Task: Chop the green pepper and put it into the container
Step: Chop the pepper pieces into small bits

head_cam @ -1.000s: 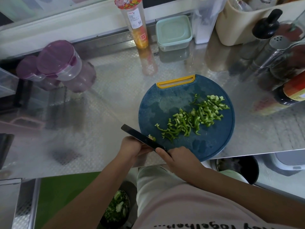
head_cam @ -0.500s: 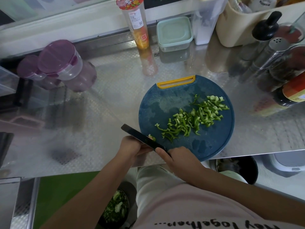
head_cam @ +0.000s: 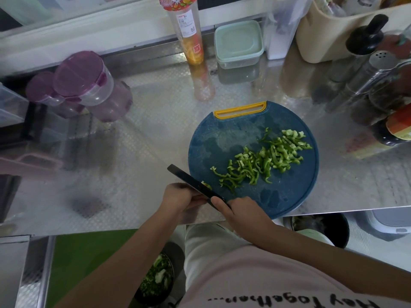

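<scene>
1 round, dark-blue plastic cutting board (head_cam: 233,138) with a yellow slot handle lies right of centre on the embossed steel counter (head_cam: 144,130). On it, thin, curled green pepper strips (head_cam: 262,163) lie in 1 loose diagonal band. Low centre, the right hand (head_cam: 240,210) grips the handle of 1 flat dark knife (head_cam: 189,180). The left hand (head_cam: 178,196) has fingers against the blade; whether it pinches I cannot tell. Upper left stand 2 purple-lidded clear jars (head_cam: 77,74).

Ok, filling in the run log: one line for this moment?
pepper strips on board | right hand holds knife | left hand against knife
</scene>
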Motion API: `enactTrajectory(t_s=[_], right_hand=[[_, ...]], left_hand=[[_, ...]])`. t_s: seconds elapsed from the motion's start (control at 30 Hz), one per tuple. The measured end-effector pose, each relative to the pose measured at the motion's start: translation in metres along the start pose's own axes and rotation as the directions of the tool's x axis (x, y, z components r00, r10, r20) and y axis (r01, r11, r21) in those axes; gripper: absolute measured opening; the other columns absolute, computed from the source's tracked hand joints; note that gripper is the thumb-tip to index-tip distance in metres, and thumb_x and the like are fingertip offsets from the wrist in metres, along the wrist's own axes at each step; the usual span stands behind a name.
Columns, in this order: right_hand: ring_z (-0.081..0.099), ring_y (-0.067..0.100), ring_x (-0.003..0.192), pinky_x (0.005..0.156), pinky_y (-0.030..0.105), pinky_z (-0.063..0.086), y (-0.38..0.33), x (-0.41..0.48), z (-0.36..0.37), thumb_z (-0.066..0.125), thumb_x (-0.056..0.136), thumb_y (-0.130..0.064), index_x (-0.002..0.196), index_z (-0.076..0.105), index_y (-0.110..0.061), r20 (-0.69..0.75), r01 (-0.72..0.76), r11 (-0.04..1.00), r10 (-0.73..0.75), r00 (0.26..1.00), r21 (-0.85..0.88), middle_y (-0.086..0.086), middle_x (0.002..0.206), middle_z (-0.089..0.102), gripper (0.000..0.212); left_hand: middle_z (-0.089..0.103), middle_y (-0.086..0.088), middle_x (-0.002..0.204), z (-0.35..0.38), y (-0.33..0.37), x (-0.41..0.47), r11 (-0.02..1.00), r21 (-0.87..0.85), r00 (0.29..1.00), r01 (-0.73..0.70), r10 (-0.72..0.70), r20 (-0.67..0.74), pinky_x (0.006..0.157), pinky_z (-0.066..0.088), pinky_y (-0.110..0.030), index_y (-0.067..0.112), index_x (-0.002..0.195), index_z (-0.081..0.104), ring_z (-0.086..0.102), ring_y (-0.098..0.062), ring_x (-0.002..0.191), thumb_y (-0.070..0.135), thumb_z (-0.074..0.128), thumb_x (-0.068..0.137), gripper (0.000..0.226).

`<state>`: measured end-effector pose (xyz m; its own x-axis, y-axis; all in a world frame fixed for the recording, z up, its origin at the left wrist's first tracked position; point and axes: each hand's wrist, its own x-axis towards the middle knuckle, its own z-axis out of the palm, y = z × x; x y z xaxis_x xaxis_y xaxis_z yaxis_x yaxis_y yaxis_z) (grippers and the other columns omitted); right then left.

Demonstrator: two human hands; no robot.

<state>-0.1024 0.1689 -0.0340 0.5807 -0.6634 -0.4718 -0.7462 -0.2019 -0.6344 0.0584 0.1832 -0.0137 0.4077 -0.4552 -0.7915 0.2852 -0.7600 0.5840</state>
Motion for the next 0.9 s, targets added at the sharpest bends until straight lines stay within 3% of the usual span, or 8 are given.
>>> enactTrajectory(t_s=[0.33, 0.53, 0.6, 0.63, 0.7, 0.77, 0.83, 0.9], right_hand=[[0.045, 0.023, 0.067, 0.072, 0.037, 0.04, -0.007, 0.008, -0.005, 0.026, 0.098, -0.053, 0.054, 0.029, -0.018, 0.067, -0.035, 0.995, 0.029, 0.997, 0.09, 0.001, 0.055, 0.036, 0.056], [0.041, 0.019, 0.051, 0.058, 0.034, 0.038, -0.008, 0.015, -0.003, 0.024, 0.096, -0.056, 0.06, 0.05, -0.012, 0.085, -0.036, 0.991, 0.025, 0.996, 0.13, 0.002, 0.052, 0.041, 0.063], [0.032, 0.017, 0.038, 0.039, 0.028, 0.023, -0.009, 0.018, -0.014, 0.042, 0.095, -0.027, 0.097, 0.065, -0.005, 0.169, -0.082, 0.977, 0.048, 0.984, 0.197, 0.006, 0.047, 0.039, 0.032], [0.027, 0.016, 0.036, 0.035, 0.026, 0.013, -0.013, 0.019, -0.016, 0.048, 0.087, -0.015, 0.12, 0.057, -0.001, 0.109, -0.061, 0.981, 0.041, 0.993, 0.184, 0.006, 0.047, 0.033, 0.037], [0.025, 0.016, 0.044, 0.041, 0.025, 0.016, -0.024, 0.027, -0.023, 0.039, 0.098, -0.013, 0.142, 0.034, 0.0, 0.223, -0.144, 0.963, 0.092, 0.97, 0.228, 0.004, 0.058, 0.025, 0.046], [0.036, 0.018, 0.053, 0.051, 0.028, 0.031, -0.023, 0.034, -0.024, 0.035, 0.102, -0.026, 0.143, 0.032, -0.003, 0.198, -0.206, 0.914, 0.143, 0.97, 0.349, 0.007, 0.066, 0.037, 0.047], [0.044, 0.02, 0.055, 0.051, 0.027, 0.034, -0.023, 0.031, -0.021, 0.051, 0.095, -0.022, 0.144, 0.031, -0.008, 0.193, -0.215, 0.885, 0.146, 0.97, 0.412, 0.011, 0.07, 0.051, 0.055], [0.044, 0.015, 0.052, 0.049, 0.024, 0.034, -0.009, 0.032, -0.011, 0.039, 0.097, -0.046, 0.112, 0.059, -0.011, 0.184, -0.273, 0.824, 0.208, 0.961, 0.496, 0.007, 0.065, 0.053, 0.043]], left_hand=[[0.07, -0.024, 0.081, -0.004, 0.003, 0.003, 0.992, 0.117, 0.999, -0.042, 0.04, 0.017, 0.066, 0.06, -0.035, -0.008, 0.083, 0.067, 0.071, -0.033, 0.073, -0.016, 0.059, 0.079, 0.012], [0.071, -0.021, 0.077, -0.003, 0.006, 0.004, 0.987, 0.16, 0.999, -0.027, 0.023, 0.025, 0.064, 0.06, -0.033, -0.001, 0.076, 0.068, 0.071, -0.031, 0.072, -0.013, 0.061, 0.079, 0.014], [0.071, -0.02, 0.073, -0.003, 0.007, 0.005, 0.983, 0.178, 0.999, -0.031, 0.027, 0.026, 0.061, 0.06, -0.031, -0.001, 0.073, 0.068, 0.071, -0.03, 0.068, -0.013, 0.061, 0.079, 0.015], [0.07, -0.019, 0.069, -0.003, 0.007, 0.005, 0.981, 0.191, 0.999, -0.037, 0.032, 0.026, 0.06, 0.06, -0.03, -0.001, 0.072, 0.067, 0.07, -0.028, 0.065, -0.013, 0.061, 0.079, 0.016], [0.068, -0.016, 0.065, -0.003, 0.007, 0.006, 0.971, 0.234, 0.998, -0.055, 0.051, 0.022, 0.059, 0.059, -0.029, 0.0, 0.071, 0.066, 0.069, -0.025, 0.061, -0.012, 0.061, 0.079, 0.016], [0.068, -0.014, 0.063, -0.004, 0.007, 0.006, 0.962, 0.264, 0.997, -0.074, 0.07, 0.025, 0.06, 0.059, -0.028, 0.001, 0.071, 0.066, 0.069, -0.024, 0.06, -0.011, 0.062, 0.08, 0.016], [0.068, -0.012, 0.06, -0.005, 0.006, 0.005, 0.961, 0.261, 0.995, -0.095, 0.088, 0.039, 0.059, 0.059, -0.026, 0.004, 0.069, 0.067, 0.068, -0.021, 0.057, -0.01, 0.064, 0.079, 0.017], [0.068, -0.012, 0.06, -0.004, 0.006, 0.004, 0.965, 0.243, 0.995, -0.101, 0.092, 0.049, 0.057, 0.057, -0.024, 0.005, 0.069, 0.07, 0.067, -0.019, 0.055, -0.008, 0.067, 0.078, 0.016]])
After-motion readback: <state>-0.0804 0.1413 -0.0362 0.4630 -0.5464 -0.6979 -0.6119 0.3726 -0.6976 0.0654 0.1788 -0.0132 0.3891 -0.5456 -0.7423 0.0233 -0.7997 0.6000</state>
